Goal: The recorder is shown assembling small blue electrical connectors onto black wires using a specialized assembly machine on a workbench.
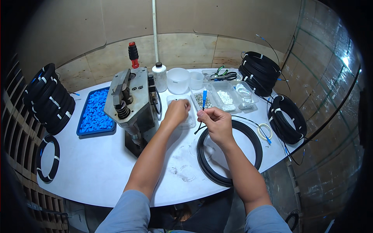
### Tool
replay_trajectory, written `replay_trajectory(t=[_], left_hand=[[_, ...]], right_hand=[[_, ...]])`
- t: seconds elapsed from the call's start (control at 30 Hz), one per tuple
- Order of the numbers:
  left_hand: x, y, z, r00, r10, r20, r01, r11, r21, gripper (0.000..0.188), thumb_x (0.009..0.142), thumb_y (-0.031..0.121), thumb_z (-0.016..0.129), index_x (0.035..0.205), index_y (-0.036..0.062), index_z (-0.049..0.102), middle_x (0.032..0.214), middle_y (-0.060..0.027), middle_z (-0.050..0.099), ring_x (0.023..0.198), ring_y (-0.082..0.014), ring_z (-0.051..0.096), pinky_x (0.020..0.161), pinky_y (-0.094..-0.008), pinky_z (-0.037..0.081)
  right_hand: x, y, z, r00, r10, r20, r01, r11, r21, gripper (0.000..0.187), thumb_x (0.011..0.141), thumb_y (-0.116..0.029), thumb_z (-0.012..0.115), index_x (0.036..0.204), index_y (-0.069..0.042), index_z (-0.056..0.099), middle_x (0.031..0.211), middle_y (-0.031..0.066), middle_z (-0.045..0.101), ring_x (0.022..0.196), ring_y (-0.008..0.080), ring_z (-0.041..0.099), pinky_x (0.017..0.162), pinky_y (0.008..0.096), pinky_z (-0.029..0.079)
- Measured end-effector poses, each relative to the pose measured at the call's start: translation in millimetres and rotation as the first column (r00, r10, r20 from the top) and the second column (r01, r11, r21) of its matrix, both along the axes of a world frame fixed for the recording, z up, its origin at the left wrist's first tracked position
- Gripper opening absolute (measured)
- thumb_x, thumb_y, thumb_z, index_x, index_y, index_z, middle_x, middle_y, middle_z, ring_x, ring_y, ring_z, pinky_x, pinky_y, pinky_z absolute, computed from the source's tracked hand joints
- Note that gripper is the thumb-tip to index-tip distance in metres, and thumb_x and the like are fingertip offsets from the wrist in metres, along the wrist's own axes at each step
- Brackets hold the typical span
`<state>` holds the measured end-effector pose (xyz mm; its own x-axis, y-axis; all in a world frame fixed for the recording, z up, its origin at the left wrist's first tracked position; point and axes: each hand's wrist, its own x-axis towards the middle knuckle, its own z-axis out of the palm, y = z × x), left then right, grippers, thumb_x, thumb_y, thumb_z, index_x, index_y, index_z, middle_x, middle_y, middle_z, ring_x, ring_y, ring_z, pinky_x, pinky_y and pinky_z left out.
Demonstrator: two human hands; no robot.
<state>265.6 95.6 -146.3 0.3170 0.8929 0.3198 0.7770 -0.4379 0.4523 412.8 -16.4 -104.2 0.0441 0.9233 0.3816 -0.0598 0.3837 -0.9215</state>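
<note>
My right hand [215, 119] pinches a thin black cable tipped with a small blue connector [204, 93], holding it upright above the table. That cable runs down into a black cable coil [229, 152] lying flat before me. My left hand [176, 111] rests with curled fingers over a clear plastic tray [190, 122]; what it holds is hidden. A grey metal press machine [130, 103] with a red-topped handle stands just left of my left hand.
A blue tray of blue parts [94, 112] sits left of the press. Clear trays of small parts [225, 98], a white bottle [159, 77] and cups [178, 80] stand behind. Black cable coils [48, 99] [259, 73] [287, 118] lie left and right. A tape roll [265, 131] lies right.
</note>
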Motion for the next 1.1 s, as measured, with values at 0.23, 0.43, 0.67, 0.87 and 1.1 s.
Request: replay_trajectory(t=[0.23, 0.43, 0.67, 0.87, 1.1], left_hand=[[-3.7, -35.3, 74.8, 0.233, -0.087, 0.969, 0.484, 0.874, -0.038, 0.017, 0.087, 0.006, 0.065, 0.101, -0.0032, 0.067, 0.095, -0.0103, 0.068, 0.087, -0.0169, 0.065, 0.080, -0.0294, 0.053], [-12.9, -50.4, 86.5, -0.067, -0.069, 0.995, 0.651, 0.753, 0.096, 0.019, 0.084, 0.001, 0.067, 0.103, -0.0028, 0.066, 0.101, -0.0137, 0.066, 0.094, -0.0204, 0.065, 0.086, -0.0322, 0.053], [-16.4, -51.3, 87.8, -0.107, 0.052, 0.993, 0.677, 0.735, 0.034, 0.020, 0.083, 0.001, 0.067, 0.103, 0.0001, 0.065, 0.099, -0.0140, 0.067, 0.091, -0.0211, 0.066, 0.083, -0.0335, 0.054], [-13.5, -52.7, 88.7, -0.060, 0.096, 0.994, 0.691, 0.723, -0.029, 0.019, 0.085, 0.004, 0.066, 0.104, -0.0013, 0.065, 0.097, -0.0144, 0.068, 0.091, -0.0212, 0.066, 0.084, -0.0345, 0.053], [-12.3, -56.1, 89.0, 0.044, 0.020, 0.999, 0.699, 0.714, -0.045, 0.020, 0.085, 0.003, 0.065, 0.105, -0.0032, 0.064, 0.098, -0.0158, 0.067, 0.094, -0.0213, 0.065, 0.084, -0.0348, 0.053]], right_hand=[[-1.2, -2.9, 1.8, 1.000, 0.016, 0.025, -0.016, 1.000, -0.002, 0.014, 0.086, -0.013, 0.071, 0.087, 0.000, 0.068, 0.074, 0.0054, 0.067, 0.067, 0.0081, 0.061, 0.064, 0.0222, 0.049], [-3.2, -3.3, -0.9, 0.998, 0.048, 0.036, -0.048, 0.999, 0.003, 0.015, 0.085, -0.014, 0.071, 0.085, 0.000, 0.068, 0.072, 0.0050, 0.067, 0.067, 0.0078, 0.060, 0.063, 0.0224, 0.048], [-1.9, -5.3, 0.3, 0.994, 0.073, 0.087, -0.071, 0.997, -0.026, 0.009, 0.086, -0.008, 0.069, 0.085, 0.000, 0.066, 0.076, 0.0053, 0.065, 0.069, 0.0093, 0.060, 0.063, 0.0220, 0.048], [-3.0, -5.4, -0.3, 0.995, 0.056, 0.078, -0.057, 0.998, 0.011, 0.015, 0.086, -0.015, 0.070, 0.082, 0.000, 0.068, 0.071, 0.0037, 0.066, 0.065, 0.0068, 0.058, 0.062, 0.0218, 0.046], [-3.4, -7.3, 3.5, 0.997, 0.039, 0.062, -0.040, 0.999, 0.010, 0.016, 0.086, -0.016, 0.070, 0.083, 0.000, 0.068, 0.071, 0.0043, 0.066, 0.065, 0.0075, 0.059, 0.062, 0.0216, 0.046]])
